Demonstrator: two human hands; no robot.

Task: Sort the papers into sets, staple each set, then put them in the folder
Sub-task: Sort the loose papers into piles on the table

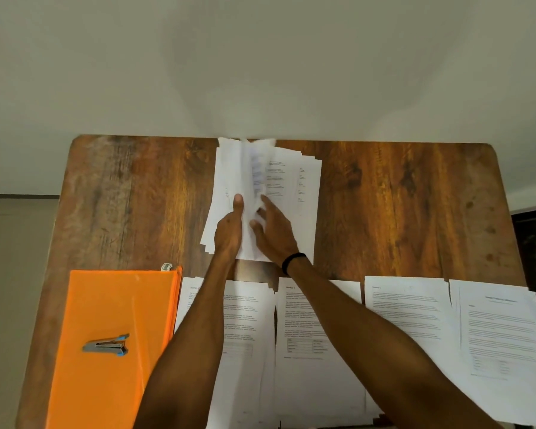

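Papers (294, 178) and folder (106, 311) on wooden table (399, 196), pale wall (260, 63) behind

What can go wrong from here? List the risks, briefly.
1. The far stack lies loosely fanned at the far edge of the table. While the left hand and right hand leaf through it, sheets may slide off.
2. The rightmost pile lies right against its neighbour, so sets could mix.
3. The stapler rests on the folder; lifting the folder might tip it off.
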